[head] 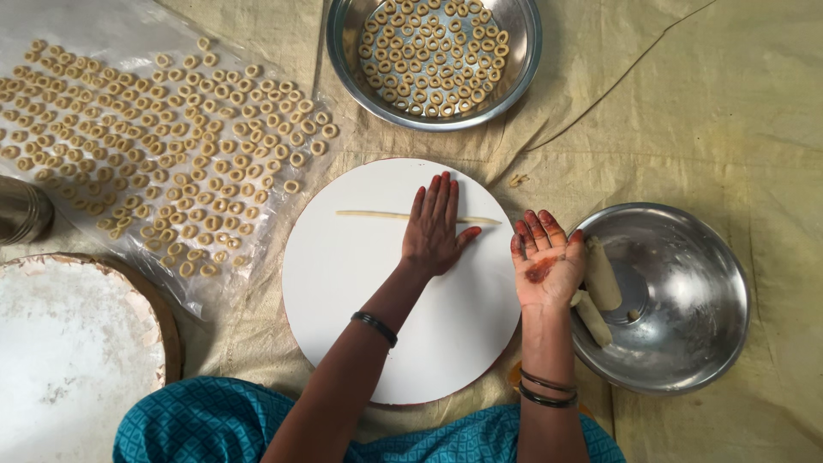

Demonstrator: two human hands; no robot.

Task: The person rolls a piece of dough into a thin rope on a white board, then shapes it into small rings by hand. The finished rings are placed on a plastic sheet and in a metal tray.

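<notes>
Left hand (435,225): I see it laid flat, palm down, fingers straight and close together, pressing on a thin dough rope (377,214); nothing gripped.
Dough rope: long, pale, lying almost level across the upper part of the white round board (360,291); its two ends stick out either side of my left hand.
Right hand (546,260): palm up, fingers spread loosely, holding nothing; reddish stain on the palm and fingertips. It hovers at the board's right edge, just beside the steel bowl (686,343).
Steel bowl: right of the board; two thick dough logs (600,291) lie against its left wall, close to my right hand.
Upper steel bowl (514,77): above the board, a layer of small dough rings (433,51) inside.
Plastic sheet (103,26): left of the board, covered with many more rings (171,146) laid out singly.
Floor cover: beige cloth (729,129) under everything.
Far left: a second round board (69,351), worn white, and a metal vessel (21,210) at the frame edge.
Wrists: dark bangles on both.
</notes>
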